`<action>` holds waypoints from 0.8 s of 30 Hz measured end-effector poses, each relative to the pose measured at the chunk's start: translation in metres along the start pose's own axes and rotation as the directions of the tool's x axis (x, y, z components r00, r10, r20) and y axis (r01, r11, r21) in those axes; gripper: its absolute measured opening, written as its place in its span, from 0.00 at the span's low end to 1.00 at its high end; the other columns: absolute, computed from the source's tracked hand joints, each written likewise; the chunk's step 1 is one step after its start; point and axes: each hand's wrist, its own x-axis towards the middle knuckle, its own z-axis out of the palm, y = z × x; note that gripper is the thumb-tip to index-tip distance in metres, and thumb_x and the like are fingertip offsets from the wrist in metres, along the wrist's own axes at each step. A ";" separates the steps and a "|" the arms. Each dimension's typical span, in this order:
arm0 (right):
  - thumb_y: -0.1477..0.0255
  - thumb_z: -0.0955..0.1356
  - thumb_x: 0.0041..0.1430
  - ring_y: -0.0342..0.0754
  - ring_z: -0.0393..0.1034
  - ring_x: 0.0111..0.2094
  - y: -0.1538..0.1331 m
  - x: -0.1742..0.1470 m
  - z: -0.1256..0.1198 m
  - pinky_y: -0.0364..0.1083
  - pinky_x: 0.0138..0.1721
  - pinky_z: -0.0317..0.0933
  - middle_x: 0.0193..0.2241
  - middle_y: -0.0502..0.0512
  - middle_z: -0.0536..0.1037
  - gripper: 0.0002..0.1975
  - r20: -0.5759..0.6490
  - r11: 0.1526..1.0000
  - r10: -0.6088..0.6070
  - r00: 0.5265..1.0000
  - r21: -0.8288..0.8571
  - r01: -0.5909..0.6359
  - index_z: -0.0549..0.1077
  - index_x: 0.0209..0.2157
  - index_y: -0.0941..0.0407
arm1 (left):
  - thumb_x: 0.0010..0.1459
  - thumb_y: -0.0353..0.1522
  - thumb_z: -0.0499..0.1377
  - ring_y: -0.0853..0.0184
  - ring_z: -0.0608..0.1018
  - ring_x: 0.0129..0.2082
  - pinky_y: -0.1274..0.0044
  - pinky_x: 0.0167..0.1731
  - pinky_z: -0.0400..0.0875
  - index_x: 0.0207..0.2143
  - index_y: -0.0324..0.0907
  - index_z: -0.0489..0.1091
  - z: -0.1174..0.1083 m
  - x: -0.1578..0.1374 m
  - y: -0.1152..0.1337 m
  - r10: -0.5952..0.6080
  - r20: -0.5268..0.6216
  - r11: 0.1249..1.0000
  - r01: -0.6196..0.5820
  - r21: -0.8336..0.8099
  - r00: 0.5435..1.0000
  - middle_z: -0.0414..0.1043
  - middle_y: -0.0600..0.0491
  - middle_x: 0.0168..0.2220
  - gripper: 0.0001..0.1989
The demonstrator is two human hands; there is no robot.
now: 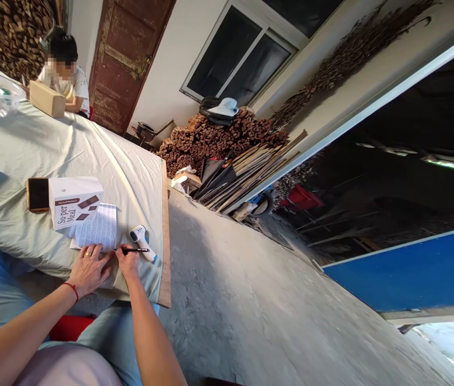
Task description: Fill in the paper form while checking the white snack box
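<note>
Item: pen point(135, 250). Slim, dark, lower left of the frame, lying nearly level; its long axis runs left to right across the picture. The left end is pinched in the right hand point(127, 261), fingers closed together on it; the free end points right, toward the thermometer.

Item: printed sheet point(97, 229). White paper with rows of fine text, on the cloth-covered desk point(90, 150), just above both hands. It lies up and to the left of the pen tip; its lower edge is touched by the left hand.

Item: left hand point(88, 271). Flat, palm down, fingers spread apart on the sheet's lower edge, holding nothing. A ring on one finger, a red cord at the wrist. It sits just left of the right hand, nearly touching it.

Item: infrared thermometer point(143, 241). White with a blue tip, just right of the sheet, its body crossing behind the pen's free end.

Item: white box point(74, 202) marked "Super Meal", standing on the sheet's upper left part; a dark phone point(37, 193) just to its left.

Item: another person point(64, 75), upper left, seated at the far end of the desk behind a cardboard box point(48, 99).
</note>
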 end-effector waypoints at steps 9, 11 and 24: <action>0.67 0.64 0.55 0.53 0.76 0.31 0.004 0.000 -0.001 0.48 0.36 0.70 0.26 0.56 0.80 0.09 -0.021 1.000 0.014 1.000 -0.005 -0.014 0.74 0.28 0.55 | 0.63 0.36 0.58 0.49 0.72 0.51 0.57 0.53 0.66 0.54 0.44 0.78 -0.001 0.000 0.001 0.009 -0.013 1.000 -0.008 0.023 1.000 0.71 0.38 0.52 0.19; 0.67 0.65 0.55 0.53 0.76 0.30 0.004 0.000 -0.001 0.48 0.36 0.69 0.26 0.57 0.80 0.09 -0.024 1.000 0.014 1.000 -0.003 -0.014 0.74 0.28 0.55 | 0.63 0.36 0.58 0.49 0.72 0.50 0.58 0.52 0.66 0.54 0.44 0.78 -0.001 0.000 0.000 0.016 -0.011 0.999 -0.016 0.035 1.000 0.71 0.38 0.51 0.19; 0.66 0.64 0.55 0.52 0.74 0.29 0.005 -0.001 0.001 0.48 0.35 0.69 0.25 0.56 0.79 0.08 -0.051 1.000 -0.004 0.999 -0.017 0.003 0.73 0.28 0.54 | 0.63 0.36 0.57 0.49 0.72 0.51 0.58 0.52 0.66 0.54 0.45 0.78 0.000 0.000 0.000 0.006 -0.012 1.000 -0.006 0.020 1.000 0.71 0.38 0.51 0.19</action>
